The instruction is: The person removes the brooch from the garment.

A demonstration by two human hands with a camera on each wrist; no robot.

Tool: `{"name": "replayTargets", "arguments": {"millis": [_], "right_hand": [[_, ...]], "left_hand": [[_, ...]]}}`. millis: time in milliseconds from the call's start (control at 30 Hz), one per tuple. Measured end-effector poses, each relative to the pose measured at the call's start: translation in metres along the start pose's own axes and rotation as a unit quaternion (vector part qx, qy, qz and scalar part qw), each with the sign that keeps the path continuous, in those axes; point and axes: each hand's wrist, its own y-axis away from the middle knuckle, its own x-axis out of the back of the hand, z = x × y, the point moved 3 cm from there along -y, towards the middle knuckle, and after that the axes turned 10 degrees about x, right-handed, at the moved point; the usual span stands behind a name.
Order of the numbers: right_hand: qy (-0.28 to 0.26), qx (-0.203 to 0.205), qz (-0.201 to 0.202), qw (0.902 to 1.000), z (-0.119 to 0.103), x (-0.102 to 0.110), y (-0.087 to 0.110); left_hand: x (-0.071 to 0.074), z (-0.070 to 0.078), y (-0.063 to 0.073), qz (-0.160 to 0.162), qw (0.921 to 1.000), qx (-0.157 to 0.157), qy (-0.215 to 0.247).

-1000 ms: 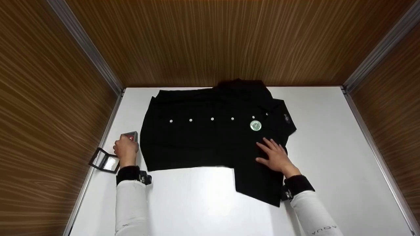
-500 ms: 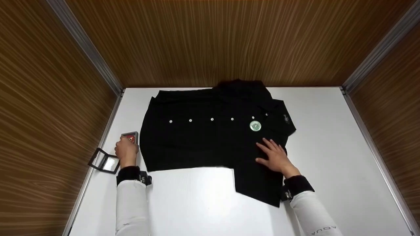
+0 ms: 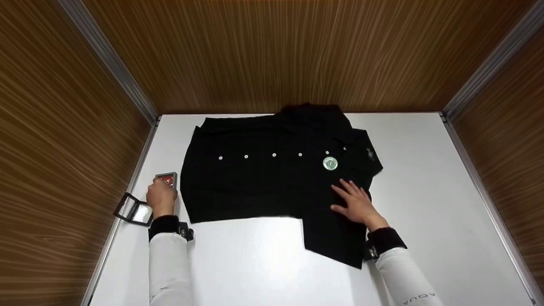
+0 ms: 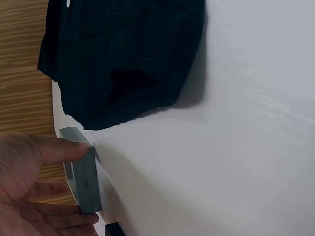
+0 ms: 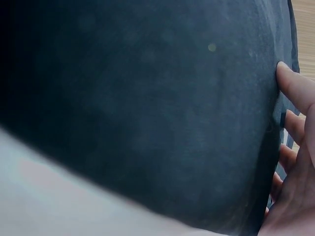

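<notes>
We have right hand (image 3: 358, 207), fingers spread, on the black button-up shirt (image 3: 250, 187), probably to steady it flat on the white table (image 3: 255, 259), left hand (image 3: 161, 197) clamped thumb-to-fingers on a grey box (image 4: 87, 182) just beside the shirt.

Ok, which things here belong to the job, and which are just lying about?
Likely the job:
black shirt, under the right hand
green badge on it
grey box, in the left hand

Likely lying about:
open black case by that hand

Looks matt on the black buttoned cloth shirt (image 3: 255, 182) mid-frame, smoothly glossy on the flat white tabletop (image 3: 263, 259), bottom centre.
</notes>
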Motion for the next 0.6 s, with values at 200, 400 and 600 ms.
{"name": "replayTargets", "arguments": {"millis": [200,400,600], "right_hand": [[-0.002,-0.001,0.001,1.0,-0.0018,0.0008,-0.0003],[-0.003,0.0,-0.001,1.0,-0.0017,-0.0003,-0.0007],[-0.003,-0.001,-0.001,1.0,0.0006,0.0004,-0.0011]], "left_hand": [[0.0002,-0.0013,0.0,0.009,0.9999,-0.002,0.005],[-0.001,-0.0016,0.0007,0.004,0.9999,-0.003,0.01],[-0.0033,-0.001,0.0038,0.001,0.9999,-0.011,0.009]]}}
